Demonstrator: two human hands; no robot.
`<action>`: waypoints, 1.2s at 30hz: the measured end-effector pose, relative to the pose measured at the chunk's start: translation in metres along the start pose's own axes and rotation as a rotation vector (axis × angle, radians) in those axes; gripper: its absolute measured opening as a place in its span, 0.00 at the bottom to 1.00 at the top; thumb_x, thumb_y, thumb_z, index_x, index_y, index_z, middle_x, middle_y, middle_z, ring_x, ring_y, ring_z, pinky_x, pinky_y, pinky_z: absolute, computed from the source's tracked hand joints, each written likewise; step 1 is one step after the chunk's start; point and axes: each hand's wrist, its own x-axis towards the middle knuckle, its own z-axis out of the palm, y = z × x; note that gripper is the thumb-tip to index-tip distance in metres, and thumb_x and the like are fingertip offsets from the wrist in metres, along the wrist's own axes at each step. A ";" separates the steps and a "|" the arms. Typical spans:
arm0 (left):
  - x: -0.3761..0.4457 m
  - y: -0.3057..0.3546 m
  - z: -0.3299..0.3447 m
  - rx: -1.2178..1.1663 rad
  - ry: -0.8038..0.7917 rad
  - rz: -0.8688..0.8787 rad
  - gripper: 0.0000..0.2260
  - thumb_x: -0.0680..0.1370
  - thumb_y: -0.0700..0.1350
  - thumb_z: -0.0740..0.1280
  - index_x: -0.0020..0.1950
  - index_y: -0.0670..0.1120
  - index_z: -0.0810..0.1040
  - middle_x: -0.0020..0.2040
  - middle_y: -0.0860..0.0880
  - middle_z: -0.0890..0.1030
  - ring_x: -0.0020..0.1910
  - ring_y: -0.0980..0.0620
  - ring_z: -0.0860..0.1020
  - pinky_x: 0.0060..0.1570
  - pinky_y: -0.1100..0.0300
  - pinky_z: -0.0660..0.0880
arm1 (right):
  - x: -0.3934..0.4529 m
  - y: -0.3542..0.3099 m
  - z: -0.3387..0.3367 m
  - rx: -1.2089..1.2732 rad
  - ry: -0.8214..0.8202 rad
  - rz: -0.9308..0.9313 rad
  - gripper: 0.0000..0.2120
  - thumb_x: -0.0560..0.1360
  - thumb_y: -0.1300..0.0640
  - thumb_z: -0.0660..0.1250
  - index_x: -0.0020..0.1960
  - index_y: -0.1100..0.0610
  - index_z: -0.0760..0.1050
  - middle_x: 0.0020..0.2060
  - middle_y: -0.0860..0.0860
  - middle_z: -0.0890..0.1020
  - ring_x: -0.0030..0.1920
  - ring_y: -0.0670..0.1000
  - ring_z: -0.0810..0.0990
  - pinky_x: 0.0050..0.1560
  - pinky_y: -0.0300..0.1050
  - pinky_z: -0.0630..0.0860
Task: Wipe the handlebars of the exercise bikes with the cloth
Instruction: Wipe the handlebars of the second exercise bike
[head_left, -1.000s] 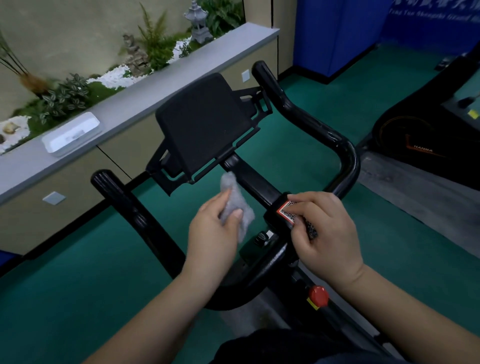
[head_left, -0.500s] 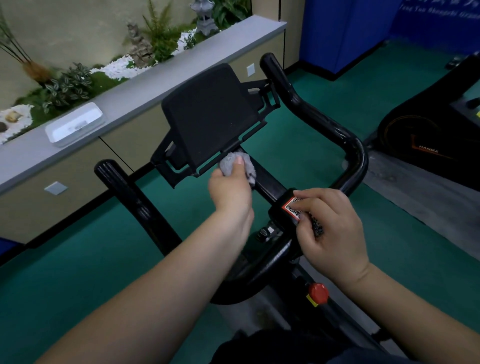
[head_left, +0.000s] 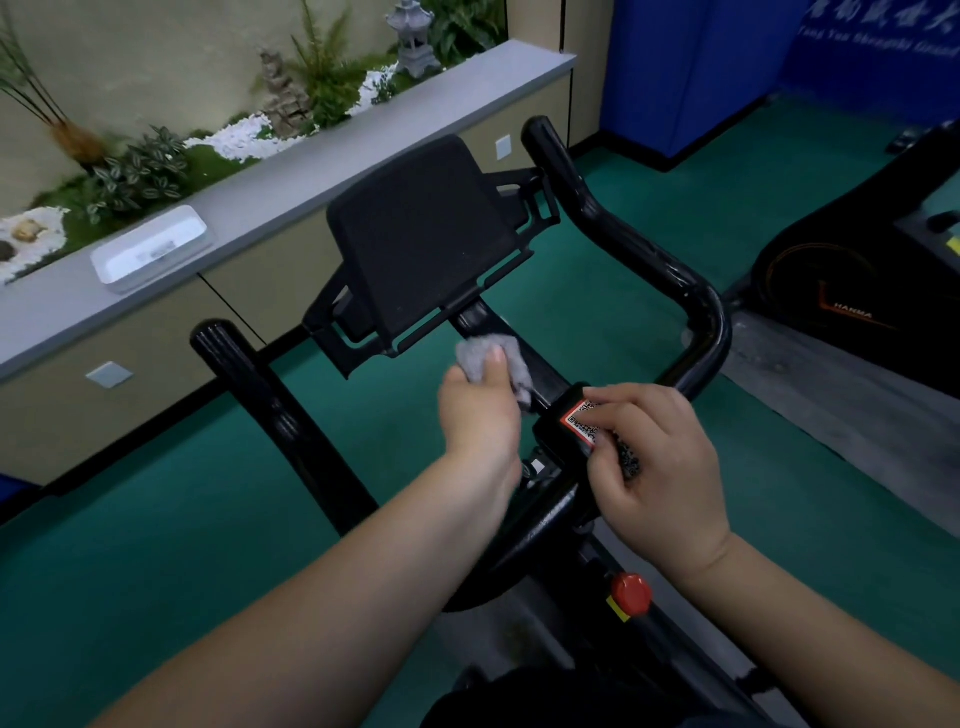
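Observation:
Black handlebars (head_left: 639, 249) of an exercise bike curve round a black tablet holder (head_left: 421, 234) in the middle of the head view. My left hand (head_left: 480, 410) grips a crumpled grey cloth (head_left: 511, 358) and presses it on the centre bar just under the holder. My right hand (head_left: 649, 462) rests on the black stem block with the red QR sticker (head_left: 579, 418), fingers curled around it. The left bar end (head_left: 223, 348) sticks out at the left.
A grey ledge (head_left: 291, 192) with a white box (head_left: 150, 249) and plants runs along the back left. A second machine (head_left: 852, 275) stands at the right on a grey mat. A red knob (head_left: 630, 594) sits below the stem. Green floor surrounds the bike.
My left hand moved the cloth forward from beside the stem block up to the bar under the tablet holder. My right hand stayed on the stem block.

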 end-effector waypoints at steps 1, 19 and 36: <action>-0.005 -0.008 -0.003 0.009 -0.070 -0.018 0.09 0.79 0.49 0.63 0.43 0.45 0.75 0.34 0.49 0.79 0.34 0.54 0.77 0.44 0.61 0.75 | 0.000 0.000 0.000 0.002 -0.002 -0.002 0.09 0.69 0.65 0.62 0.44 0.60 0.81 0.49 0.52 0.82 0.48 0.54 0.78 0.55 0.38 0.69; -0.052 -0.005 -0.054 0.112 -0.238 0.272 0.14 0.81 0.50 0.56 0.64 0.54 0.75 0.57 0.54 0.81 0.58 0.58 0.77 0.62 0.54 0.71 | 0.078 -0.025 0.002 0.305 -0.641 0.210 0.13 0.67 0.43 0.73 0.38 0.52 0.76 0.36 0.49 0.81 0.40 0.51 0.79 0.42 0.47 0.77; -0.081 -0.044 -0.066 1.146 -0.307 0.574 0.22 0.77 0.58 0.60 0.70 0.55 0.66 0.60 0.53 0.77 0.60 0.51 0.72 0.59 0.59 0.68 | 0.123 0.018 0.018 -0.075 -0.841 0.159 0.22 0.77 0.43 0.60 0.49 0.62 0.80 0.42 0.59 0.83 0.43 0.57 0.80 0.41 0.47 0.73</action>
